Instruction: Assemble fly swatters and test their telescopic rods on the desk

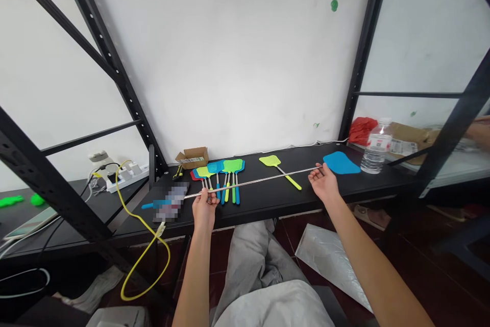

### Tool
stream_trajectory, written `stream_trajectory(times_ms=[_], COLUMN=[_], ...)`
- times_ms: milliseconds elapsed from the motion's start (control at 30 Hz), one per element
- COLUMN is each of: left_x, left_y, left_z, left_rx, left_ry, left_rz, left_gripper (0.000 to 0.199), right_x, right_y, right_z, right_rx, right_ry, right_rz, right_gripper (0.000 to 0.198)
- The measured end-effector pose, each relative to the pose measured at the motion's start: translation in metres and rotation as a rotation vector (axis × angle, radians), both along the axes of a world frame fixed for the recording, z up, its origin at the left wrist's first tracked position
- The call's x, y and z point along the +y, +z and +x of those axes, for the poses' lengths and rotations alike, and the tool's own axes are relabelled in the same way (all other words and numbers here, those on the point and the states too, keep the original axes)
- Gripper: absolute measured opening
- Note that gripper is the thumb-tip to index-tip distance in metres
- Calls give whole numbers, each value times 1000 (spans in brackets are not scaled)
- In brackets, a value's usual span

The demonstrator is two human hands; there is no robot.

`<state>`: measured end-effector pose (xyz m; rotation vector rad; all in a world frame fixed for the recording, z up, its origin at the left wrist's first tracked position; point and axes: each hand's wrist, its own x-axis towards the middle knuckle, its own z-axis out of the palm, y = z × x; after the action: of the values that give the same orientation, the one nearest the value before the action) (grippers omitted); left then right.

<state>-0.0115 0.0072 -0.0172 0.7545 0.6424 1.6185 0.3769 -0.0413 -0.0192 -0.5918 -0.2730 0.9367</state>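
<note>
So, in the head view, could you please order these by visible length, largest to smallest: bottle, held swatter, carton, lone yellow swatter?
1. Held swatter
2. Lone yellow swatter and bottle: too close to rank surely
3. Carton

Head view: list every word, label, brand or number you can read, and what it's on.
No text can be read for certain.
Water bottle label: red print, too small to read.
Brown package at right, white label: print too small.
Small cardboard box: light printed patch, illegible.
Pixelated object at left: any text is masked.
Blue swatter head: no lettering seen.
</note>
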Motion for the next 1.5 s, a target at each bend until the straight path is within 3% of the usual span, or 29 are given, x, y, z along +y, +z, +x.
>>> stream_trajectory(times_ms=[200,333,633,900,1200,1400,1500], left_x=[1,-1,-7,-10,-13,-22,-27], left_y=[-2,-2,2,5,21,15,15], left_z=[-1,0,3,6,58,105,132], left_rx=[-53,-21,144,287,306,391,406], left_ry=[14,42,0,-94,-72,-159,-184], left_rz=[21,50,121,195,270,279,309], left_gripper=[32,32,34,30,30,32,32], right_x=[-3,0,8,8,3,6,7], right_y=[0,-1,-3,-4,-2,-3,-4], right_z=[1,0,-6,-16,-8,-15,-14], right_rx=[56,114,-102,-296,-238,-396,-364], right_ry=[-49,-73,-153,-109,-26,-25,-4], right_rz=[86,118,43,70,70,45,43], right_gripper=[41,37,25,34,27,33,35])
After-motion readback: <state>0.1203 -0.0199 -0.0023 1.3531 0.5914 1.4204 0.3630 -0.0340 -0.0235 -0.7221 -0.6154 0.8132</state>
